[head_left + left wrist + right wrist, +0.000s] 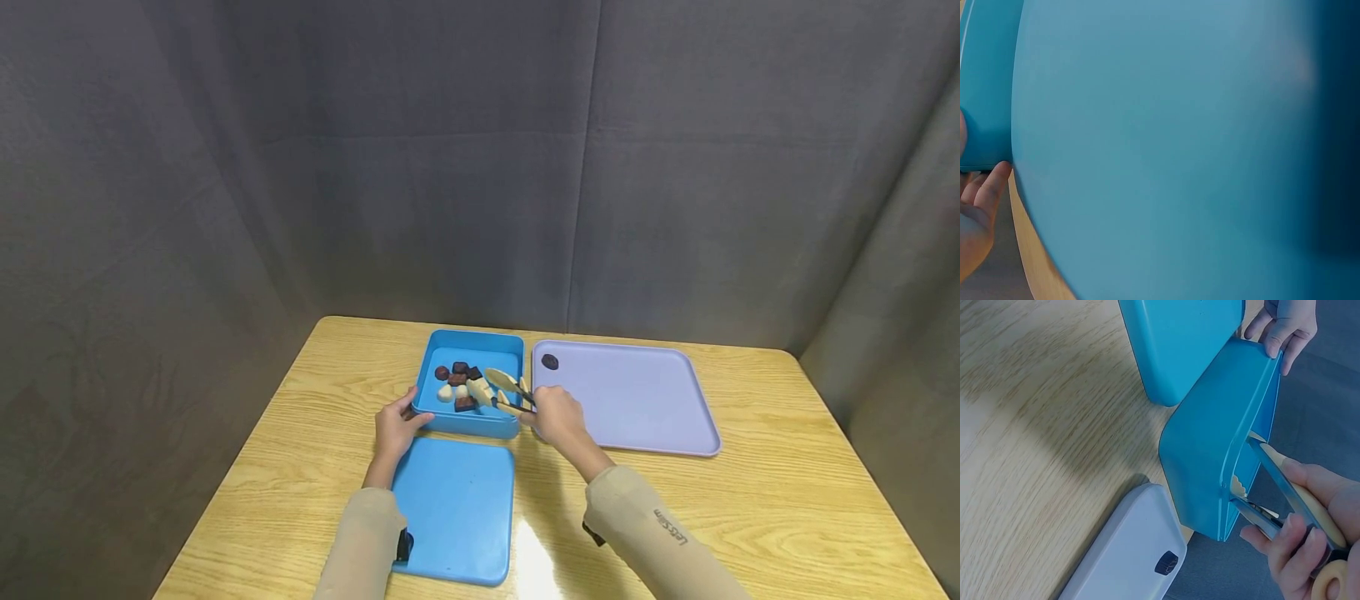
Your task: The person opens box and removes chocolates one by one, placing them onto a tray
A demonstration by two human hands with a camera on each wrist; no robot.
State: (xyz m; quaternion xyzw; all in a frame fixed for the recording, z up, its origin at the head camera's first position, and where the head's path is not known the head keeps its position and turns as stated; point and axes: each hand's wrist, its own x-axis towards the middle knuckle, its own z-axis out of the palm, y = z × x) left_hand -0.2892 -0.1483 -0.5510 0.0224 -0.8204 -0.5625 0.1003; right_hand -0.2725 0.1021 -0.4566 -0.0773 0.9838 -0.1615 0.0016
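A blue box (471, 425) stands on the table with several brown and cream chocolates (457, 380) inside. My left hand (396, 427) holds its near left corner, thumb at the rim and fingers along the outer side. In my right hand (557, 414) is a pair of tongs (1300, 497) with cream-coloured grips and tips. The tongs reach over the box's right wall, their tips among the chocolates. Whether a chocolate lies between the tips I cannot tell. The left wrist view is mostly filled by a blue surface, with the left hand's fingers (988, 190) at its left edge.
Right of the box lies a lilac tray (637, 400) with one dark oval piece (551, 362) near its far left corner. A flat blue lid (453, 508) lies in front of the box, partly under the left forearm. A grey curtain (450, 208) hangs behind the table.
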